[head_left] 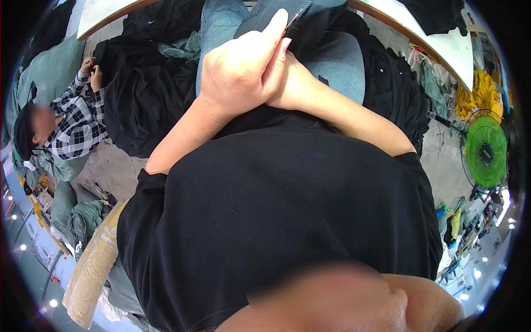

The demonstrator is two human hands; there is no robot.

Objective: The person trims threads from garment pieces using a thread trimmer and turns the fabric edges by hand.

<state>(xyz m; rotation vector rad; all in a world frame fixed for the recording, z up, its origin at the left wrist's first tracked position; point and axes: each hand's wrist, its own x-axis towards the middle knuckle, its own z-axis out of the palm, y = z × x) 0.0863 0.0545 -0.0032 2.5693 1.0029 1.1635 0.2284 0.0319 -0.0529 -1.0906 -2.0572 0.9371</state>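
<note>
Black shirt fills the near field. Left hand is crossed over right hand in front of it, the two touching. Left fingers: drawn in narrow near the tool, but a grip can't be confirmed. Right fingers: mostly hidden behind the left hand; spread or hold can't be told. Thin tool, a bit of orange on it, is seen projecting past the fingertips, aimed away from the body and to the right. Type is too small to tell; which hand bears it can't be told either. Dark cloth is draped just beyond the hands, over the jeans. Tool is seen against it; contact unclear.

Step, as judged: close handwork on the dark cloth, tool either readied or in use. Next move, as judged: tip to be set on a chosen spot, cloth to be steadied by whichever hand is free; hands probably need to be parted for that. Tip best kept off the jeans.

Further out: black fabric is heaped on both sides, left pile and right pile. White table is placed ahead right. Co-worker in checks is seated left, beside the left pile. Green fan is stood far right, near yellow cloth.
</note>
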